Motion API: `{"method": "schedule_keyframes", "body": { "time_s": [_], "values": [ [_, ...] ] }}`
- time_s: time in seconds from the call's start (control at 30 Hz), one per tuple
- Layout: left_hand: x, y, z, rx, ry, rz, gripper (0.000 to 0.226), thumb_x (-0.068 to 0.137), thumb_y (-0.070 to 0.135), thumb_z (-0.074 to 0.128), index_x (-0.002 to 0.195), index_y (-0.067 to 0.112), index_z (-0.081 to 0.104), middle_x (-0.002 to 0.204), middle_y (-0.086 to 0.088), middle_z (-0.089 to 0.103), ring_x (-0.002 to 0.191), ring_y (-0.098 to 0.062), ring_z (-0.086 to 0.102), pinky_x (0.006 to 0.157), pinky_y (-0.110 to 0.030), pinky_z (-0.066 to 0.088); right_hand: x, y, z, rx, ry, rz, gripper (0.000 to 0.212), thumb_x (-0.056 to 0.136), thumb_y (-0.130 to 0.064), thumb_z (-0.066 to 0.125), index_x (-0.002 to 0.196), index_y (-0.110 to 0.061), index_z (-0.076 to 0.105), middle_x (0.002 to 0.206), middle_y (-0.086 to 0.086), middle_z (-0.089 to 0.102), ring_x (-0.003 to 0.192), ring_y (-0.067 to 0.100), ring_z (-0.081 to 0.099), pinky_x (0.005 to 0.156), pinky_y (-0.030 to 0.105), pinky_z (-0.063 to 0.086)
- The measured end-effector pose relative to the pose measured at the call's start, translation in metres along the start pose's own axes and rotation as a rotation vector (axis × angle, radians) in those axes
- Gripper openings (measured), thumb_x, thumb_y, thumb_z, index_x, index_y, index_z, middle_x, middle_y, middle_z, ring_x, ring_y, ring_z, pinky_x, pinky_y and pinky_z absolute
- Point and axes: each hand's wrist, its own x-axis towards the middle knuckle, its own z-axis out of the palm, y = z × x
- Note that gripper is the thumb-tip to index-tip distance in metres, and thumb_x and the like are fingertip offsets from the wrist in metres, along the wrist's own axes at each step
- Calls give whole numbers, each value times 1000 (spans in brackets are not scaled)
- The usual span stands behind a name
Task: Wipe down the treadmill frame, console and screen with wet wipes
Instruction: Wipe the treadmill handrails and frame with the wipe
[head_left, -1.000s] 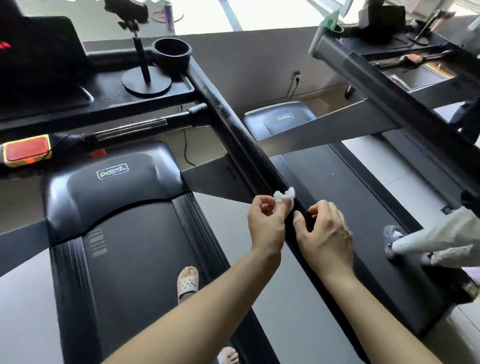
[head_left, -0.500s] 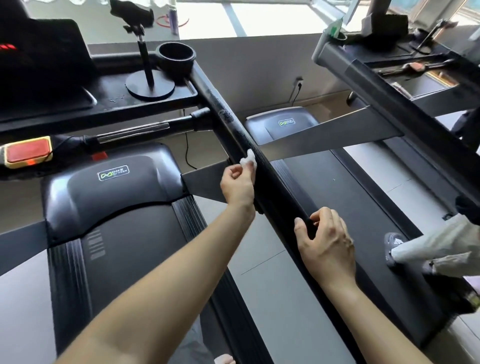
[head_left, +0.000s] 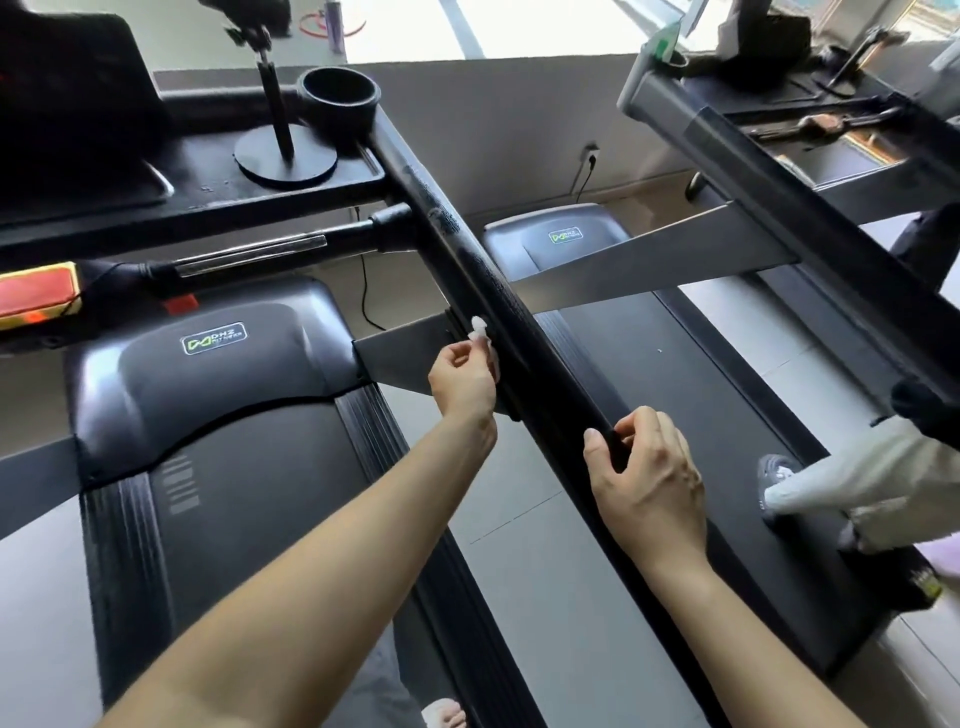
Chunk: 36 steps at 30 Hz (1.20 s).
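The treadmill's black right side rail (head_left: 467, 249) runs diagonally from the console down to the lower right. My left hand (head_left: 462, 376) pinches a small crumpled white wet wipe (head_left: 479, 328) and presses it against the rail's inner side, about halfway along. Lower down the same rail, my right hand (head_left: 644, 467) curls its fingers over the top edge and grips it. The console tray (head_left: 208, 182) with its dark screen (head_left: 67, 93) is at the upper left, beyond both hands.
A round-based phone stand (head_left: 283, 156) and a cup holder (head_left: 340, 96) sit on the console. A red stop button (head_left: 36, 293) is at the left. A second treadmill (head_left: 701, 364) lies on the right, where another person's shoe and pale trouser leg (head_left: 852, 483) stand on its belt.
My left hand has slid the wipe up the rail, away from my right hand, then held near the rail's middle. My right hand has stayed gripping the rail.
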Motion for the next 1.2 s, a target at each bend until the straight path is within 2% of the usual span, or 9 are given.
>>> {"method": "schedule_keyframes", "body": {
  "time_s": [0.1, 0.2, 0.43, 0.7, 0.8, 0.87, 0.93, 1.03, 1.2],
  "values": [
    [-32, -31, -10, 83, -61, -11, 39, 92, 48, 73, 95, 10, 68, 81, -5, 74, 71, -15, 67, 79, -34, 59, 1, -1, -1, -8, -2, -3, 26, 95, -44, 57, 93, -22, 46, 90, -4, 51, 87, 18, 46, 70, 34, 35],
    [-56, -60, -23, 146, -129, -77, 24, 98, 32, 70, 93, 8, 68, 86, -12, 76, 82, -25, 72, 81, -36, 61, 1, 0, -1, -17, 0, -3, 25, 95, -44, 58, 92, -21, 46, 90, -4, 51, 86, 17, 45, 70, 33, 35],
    [7, -9, -6, 187, 93, 57, 28, 97, 34, 70, 93, 6, 68, 80, -2, 70, 70, -14, 65, 48, -11, 46, 1, 0, 0, -13, -2, 3, 26, 95, -45, 57, 94, -21, 48, 91, -4, 52, 88, 18, 47, 70, 33, 36],
    [-19, -34, -18, 224, -29, -2, 26, 100, 32, 67, 90, 8, 66, 81, -5, 74, 80, -23, 75, 63, -24, 56, 0, 0, 0, -39, 0, 0, 26, 95, -45, 56, 93, -21, 47, 91, -4, 52, 89, 19, 49, 71, 33, 33],
    [21, 4, -3, 198, 74, 24, 23, 100, 26, 66, 85, 8, 64, 69, -2, 67, 55, -7, 68, 46, -17, 50, 0, 0, 1, -47, 1, 6, 26, 94, -46, 56, 93, -21, 46, 90, -4, 51, 89, 19, 49, 71, 32, 33],
    [49, 27, 3, 185, 140, 23, 14, 98, 15, 66, 84, 11, 64, 68, 0, 65, 56, -10, 64, 41, -15, 44, 1, 0, 1, -49, 6, 8, 26, 94, -45, 57, 92, -22, 45, 89, -4, 50, 88, 19, 49, 70, 32, 33],
    [70, 31, 4, 210, 157, 24, 9, 96, 10, 65, 87, 11, 68, 74, -1, 69, 66, -16, 66, 49, -18, 47, 2, -1, 2, -47, 4, 11, 27, 93, -46, 56, 91, -22, 44, 88, -5, 49, 87, 20, 49, 70, 33, 34],
    [52, 11, 2, 214, 129, 25, 8, 98, 11, 63, 92, 7, 67, 76, -1, 69, 59, -10, 61, 47, -17, 47, 2, -1, 2, -45, 1, 11, 27, 93, -46, 55, 90, -23, 43, 88, -5, 48, 87, 18, 47, 69, 33, 35],
    [17, -26, -17, 295, -56, -2, 13, 100, 16, 60, 89, 12, 64, 81, -6, 74, 79, -26, 73, 78, -40, 61, 1, -1, 1, -43, -1, 5, 27, 93, -46, 56, 89, -23, 41, 88, -5, 47, 85, 19, 46, 69, 34, 36]
  ]
}}
